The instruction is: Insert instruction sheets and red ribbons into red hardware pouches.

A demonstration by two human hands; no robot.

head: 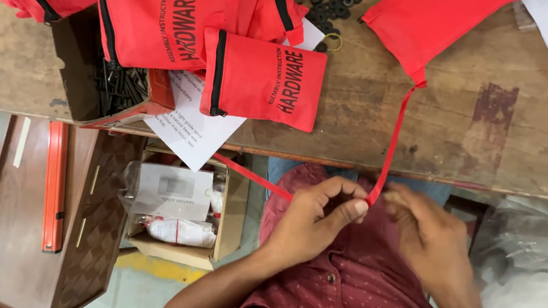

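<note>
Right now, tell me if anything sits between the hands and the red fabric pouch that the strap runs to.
Nothing visible does. The thin red fabric strap runs from both hands' fingers across bare wooden tabletop up to the red fabric pouch. The zipped red pouches lie off to the left of it.

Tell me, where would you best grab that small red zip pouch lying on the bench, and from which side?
Probably the small red pouch is best pinched at its bottom edge, coming from the person's near side. It lies flat, that edge is free, and other pouches crowd its upper left. Both hands hold a red ribbon.
</note>
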